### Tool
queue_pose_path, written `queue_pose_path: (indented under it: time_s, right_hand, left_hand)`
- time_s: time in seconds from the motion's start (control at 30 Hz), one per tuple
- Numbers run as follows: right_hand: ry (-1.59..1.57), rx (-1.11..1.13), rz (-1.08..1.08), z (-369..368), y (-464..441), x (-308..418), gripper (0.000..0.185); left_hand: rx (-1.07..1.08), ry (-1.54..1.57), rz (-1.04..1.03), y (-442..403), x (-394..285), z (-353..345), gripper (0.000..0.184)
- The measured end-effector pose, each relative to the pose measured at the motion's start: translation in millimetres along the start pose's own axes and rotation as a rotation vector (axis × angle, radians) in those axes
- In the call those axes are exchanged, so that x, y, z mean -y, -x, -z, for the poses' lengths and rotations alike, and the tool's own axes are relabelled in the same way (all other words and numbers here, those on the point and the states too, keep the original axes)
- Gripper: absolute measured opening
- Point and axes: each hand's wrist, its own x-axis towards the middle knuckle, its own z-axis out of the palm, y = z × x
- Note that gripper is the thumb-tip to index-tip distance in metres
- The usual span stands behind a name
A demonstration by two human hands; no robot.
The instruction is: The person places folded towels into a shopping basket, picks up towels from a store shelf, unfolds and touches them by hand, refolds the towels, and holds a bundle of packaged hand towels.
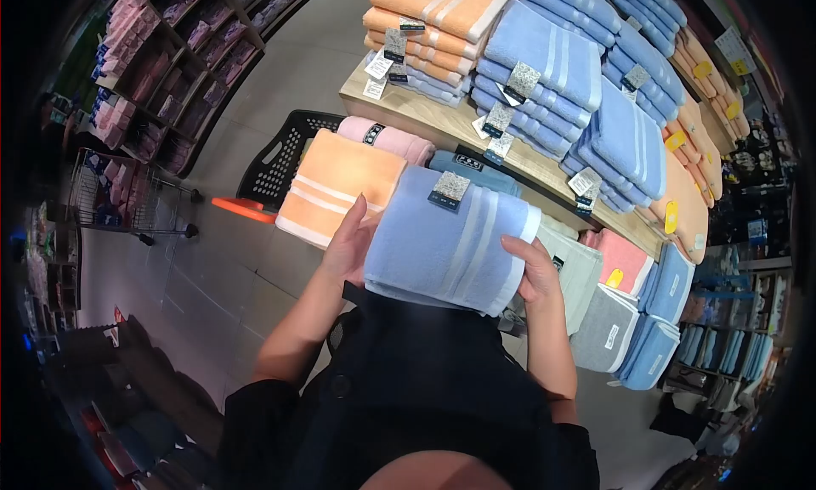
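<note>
A folded blue towel [425, 243] with white stripes and a hanging tag is held level in front of my body. My left hand [350, 243] grips its left edge, thumb pointing up. Around its right edge is my right hand [534, 267], with the thumb on top near the white border. Just beyond my left hand lies a folded orange towel [340, 180] with white stripes. Behind it, a rolled pink towel [399, 143] sits by a black basket [285, 154] with an orange handle [242, 210].
A wooden shelf [476, 137] bears stacks of blue towels [544, 56] and orange towels [442, 14]. Grey and pink towels [605, 328] are on a lower level at the right. A metal shopping cart [127, 197] stands at the left near shelving [183, 65].
</note>
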Motion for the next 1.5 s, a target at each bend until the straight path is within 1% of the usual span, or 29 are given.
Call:
queue_pose_path:
  time_s: [0.03,0.07,0.17,0.2,0.23,0.3,0.33,0.43,0.47,0.57,0.67,0.77,0.8,0.83,0.9,1.0,1.1,1.2,1.3,1.33,1.4,1.43,1.5]
  right_hand:
    - [-0.050,-0.009,0.030,0,-2,-2,0.052]
    - [-0.082,-0.017,0.034,-1,-3,-2,0.052]
    - [-0.224,-0.044,0.043,-8,-4,-6,0.051]
    - [-0.298,-0.045,0.040,-14,-5,-8,0.051]
    - [-0.373,-0.045,0.037,-20,-6,-12,0.052]
    - [-0.396,0.027,0.089,-43,-7,-25,0.053]
    - [-0.409,0.064,0.114,-53,-7,-31,0.054]
    - [-0.249,0.142,0.160,-73,-2,-38,0.057]
    - [-0.237,0.153,0.197,-77,-2,-37,0.057]
    - [-0.245,0.067,0.221,-76,-2,-34,0.057]
    - [-0.033,0.030,0.469,-78,-2,-29,0.053]
    - [0.750,0.082,0.839,-85,8,-18,0.052]
    - [0.843,0.245,0.913,-91,4,-16,0.054]
    - [1.177,0.325,1.056,-102,1,-12,0.054]
    - [1.553,0.361,1.043,-122,16,-9,0.054]
    - [1.549,0.540,1.050,-112,12,0,0.056]
    - [1.162,-0.014,0.994,-85,-5,2,0.056]
    - [0.048,0.097,0.036,-64,-27,7,0.059]
    - [-0.105,0.188,-0.148,-59,-50,-2,0.052]
    - [-0.026,0.262,-0.096,-77,-53,3,0.053]
    - [0.007,0.321,0.005,-104,-68,0,0.058]
    - [0.022,0.349,0.056,-116,-75,-4,0.061]
    - [0.029,0.336,0.125,-135,-89,-18,0.068]
  left_hand:
    - [0.010,-0.036,-0.028,7,1,3,0.056]
    - [-0.089,-0.204,-0.054,16,0,16,0.060]
    - [-0.145,-0.348,-0.110,24,1,11,0.062]
    - [-0.168,-0.113,-0.184,25,5,15,0.063]
    - [-0.088,-0.040,-0.239,22,7,6,0.063]
    - [0.069,0.102,-0.348,15,13,-13,0.061]
    - [0.025,0.107,-0.383,13,16,-11,0.060]
    - [-0.337,-0.480,-0.531,6,16,-24,0.061]
    - [-0.324,-0.439,-0.549,5,12,-23,0.061]
    - [-0.346,-0.470,-0.541,4,9,-20,0.065]
    - [-0.520,-0.526,-0.526,5,21,-16,0.079]
    - [-0.168,-0.534,-0.485,13,26,-42,0.088]
    - [0.012,-0.393,-0.403,17,27,-58,0.100]
    - [0.159,-0.330,-0.404,19,29,-53,0.091]
    - [-0.058,-0.348,-0.417,25,25,-54,0.077]
    - [-0.198,-0.314,-0.389,23,16,-42,0.075]
    - [-0.222,-0.314,-0.366,32,10,-32,0.078]
    - [-0.212,-0.289,-0.268,43,0,-22,0.088]
    - [-0.126,-0.410,-0.356,46,-18,-24,0.099]
    - [-0.107,-0.461,-0.424,46,-28,-28,0.102]
    - [-0.069,-0.569,-0.553,50,-55,-39,0.106]
    - [-0.072,-0.550,-0.542,56,-69,-39,0.104]
    - [-0.119,-0.506,-0.490,63,-95,-28,0.096]
